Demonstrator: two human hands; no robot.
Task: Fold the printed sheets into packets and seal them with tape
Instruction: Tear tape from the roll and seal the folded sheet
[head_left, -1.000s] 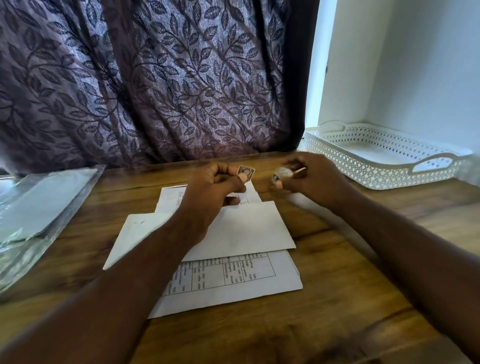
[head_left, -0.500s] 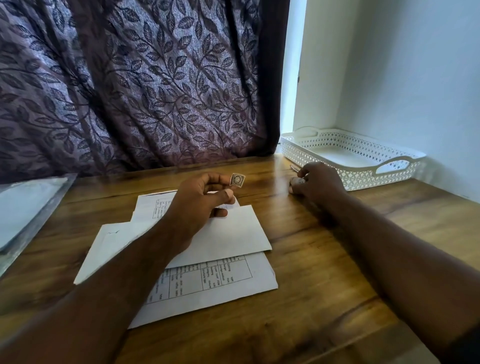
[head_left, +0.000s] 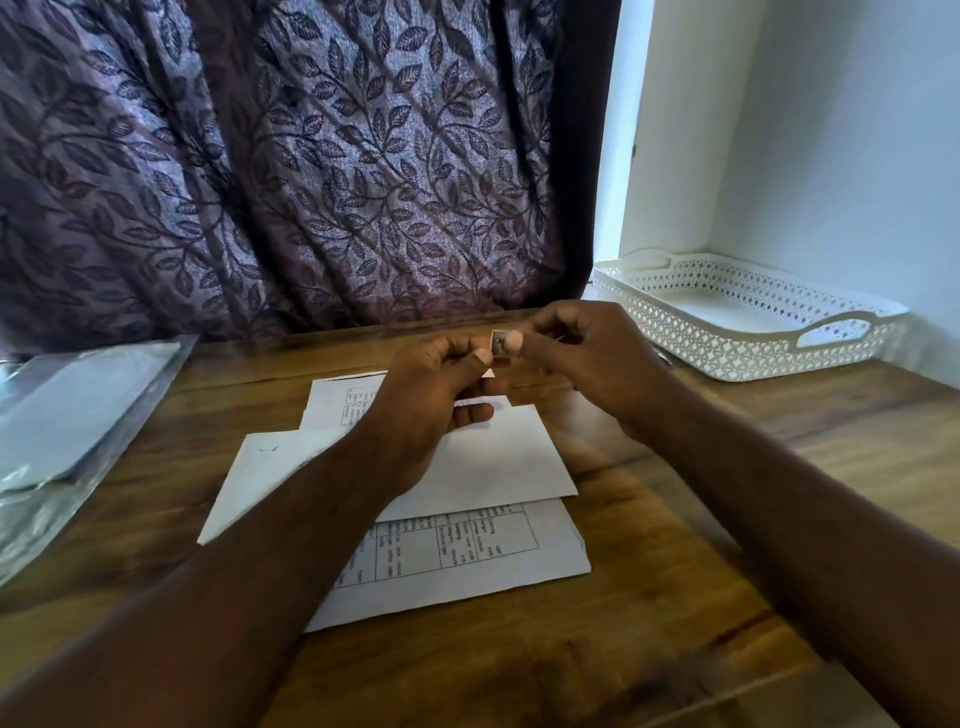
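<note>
A small square stamp-like piece (head_left: 500, 344) is held up above the papers, pinched between my left hand (head_left: 436, 384) and my right hand (head_left: 587, 358), whose fingertips meet on it. Under my hands lies a folded white packet (head_left: 498, 462), plain side up. It rests on a printed sheet with a table (head_left: 467, 561). Another printed sheet (head_left: 337, 400) sticks out behind it. No tape roll can be made out.
A white perforated tray (head_left: 748, 358) stands at the back right by the wall. A clear plastic sleeve with paper (head_left: 67, 415) lies at the left edge. A patterned purple curtain (head_left: 311, 156) hangs behind the wooden table (head_left: 675, 597).
My right hand came back from the table near the tray and joined my left hand on the small square piece. The left hand stayed over the packet.
</note>
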